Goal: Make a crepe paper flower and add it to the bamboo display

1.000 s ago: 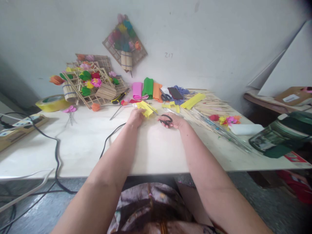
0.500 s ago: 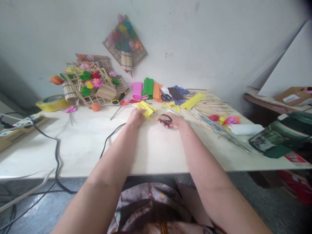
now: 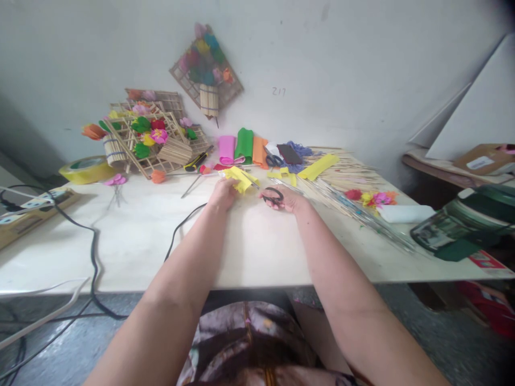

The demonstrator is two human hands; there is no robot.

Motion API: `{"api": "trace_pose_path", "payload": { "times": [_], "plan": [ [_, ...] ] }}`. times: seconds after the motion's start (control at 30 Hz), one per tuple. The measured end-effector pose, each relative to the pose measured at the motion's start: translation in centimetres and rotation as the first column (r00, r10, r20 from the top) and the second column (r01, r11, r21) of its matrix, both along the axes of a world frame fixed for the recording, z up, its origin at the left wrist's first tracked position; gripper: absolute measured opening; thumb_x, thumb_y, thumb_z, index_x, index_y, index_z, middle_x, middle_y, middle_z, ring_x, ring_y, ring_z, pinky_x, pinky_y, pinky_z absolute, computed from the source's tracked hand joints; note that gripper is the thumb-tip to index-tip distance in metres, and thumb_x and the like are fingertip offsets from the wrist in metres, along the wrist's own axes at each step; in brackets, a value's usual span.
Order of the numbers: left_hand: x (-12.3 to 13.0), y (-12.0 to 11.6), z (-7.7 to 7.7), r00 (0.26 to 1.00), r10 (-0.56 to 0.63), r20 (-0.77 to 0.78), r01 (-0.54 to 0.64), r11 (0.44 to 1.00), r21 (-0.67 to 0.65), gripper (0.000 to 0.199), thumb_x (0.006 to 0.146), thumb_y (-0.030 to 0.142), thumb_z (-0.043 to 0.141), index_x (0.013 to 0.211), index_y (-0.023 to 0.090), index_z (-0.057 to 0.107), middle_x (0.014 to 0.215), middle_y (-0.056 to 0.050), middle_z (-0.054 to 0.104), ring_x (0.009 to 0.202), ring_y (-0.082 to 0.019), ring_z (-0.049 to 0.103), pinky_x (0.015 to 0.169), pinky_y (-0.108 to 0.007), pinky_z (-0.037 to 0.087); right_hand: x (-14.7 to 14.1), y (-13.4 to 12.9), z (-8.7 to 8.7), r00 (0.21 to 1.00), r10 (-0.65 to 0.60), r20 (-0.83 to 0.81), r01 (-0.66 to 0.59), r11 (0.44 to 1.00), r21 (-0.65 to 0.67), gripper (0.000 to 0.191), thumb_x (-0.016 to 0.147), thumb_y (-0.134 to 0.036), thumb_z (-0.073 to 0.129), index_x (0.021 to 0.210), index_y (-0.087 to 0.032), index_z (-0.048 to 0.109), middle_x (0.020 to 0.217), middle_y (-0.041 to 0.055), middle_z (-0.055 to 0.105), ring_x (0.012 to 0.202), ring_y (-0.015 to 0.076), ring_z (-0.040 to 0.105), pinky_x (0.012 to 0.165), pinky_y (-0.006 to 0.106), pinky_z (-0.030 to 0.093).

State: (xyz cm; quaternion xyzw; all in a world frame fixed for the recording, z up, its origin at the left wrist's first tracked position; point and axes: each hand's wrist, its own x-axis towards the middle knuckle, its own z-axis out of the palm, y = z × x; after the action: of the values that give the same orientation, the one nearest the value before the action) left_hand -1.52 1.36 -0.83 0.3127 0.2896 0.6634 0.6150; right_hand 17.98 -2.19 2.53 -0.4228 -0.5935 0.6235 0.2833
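Note:
My left hand (image 3: 223, 194) is closed on a piece of yellow crepe paper (image 3: 242, 181) over the middle of the table. Black-handled scissors (image 3: 274, 196) are gripped in my right hand (image 3: 288, 200), their blades pointing left at the edge of that paper. Whether the blades are cutting into it I cannot tell. Yellow scraps (image 3: 285, 176) and a longer yellow paper strip (image 3: 318, 167) lie just beyond my right hand. Rolls of pink (image 3: 227, 149), green (image 3: 243, 146) and orange crepe paper (image 3: 259, 152) stand behind the yellow piece.
Stick lattices with paper flowers (image 3: 148, 134) are piled at the back left, beside a tape roll (image 3: 87, 170). A power strip (image 3: 40, 209) and black cord (image 3: 94, 252) lie left. Thin sticks (image 3: 350, 174), metal wires (image 3: 362, 212) and a green jug (image 3: 458, 222) occupy the right.
Almost nothing differs. Both hands, the scissors and the yellow paper stay in nearly the same place, with only a very slight shift of the left hand.

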Motion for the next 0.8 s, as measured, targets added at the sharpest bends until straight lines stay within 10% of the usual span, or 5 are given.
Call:
{"api": "trace_pose_path", "payload": {
  "times": [0.8],
  "plan": [
    [0.1, -0.2, 0.4, 0.999, 0.038, 0.029, -0.036, 0.997, -0.075, 0.02, 0.063, 0.008, 0.057, 0.082, 0.014, 0.059, 0.076, -0.005, 0.069, 0.081, -0.019, 0.068, 0.074, -0.027, 0.057, -0.6, 0.3, -0.3, 0.998, -0.047, 0.042, 0.044, 0.996, 0.079, 0.023, 0.07, -0.027, 0.075, 0.064, -0.014, 0.057, 0.041, -0.0054, 0.049, 0.032, 0.0019, 0.035, 0.029, 0.013, 0.026]
  ]
}}
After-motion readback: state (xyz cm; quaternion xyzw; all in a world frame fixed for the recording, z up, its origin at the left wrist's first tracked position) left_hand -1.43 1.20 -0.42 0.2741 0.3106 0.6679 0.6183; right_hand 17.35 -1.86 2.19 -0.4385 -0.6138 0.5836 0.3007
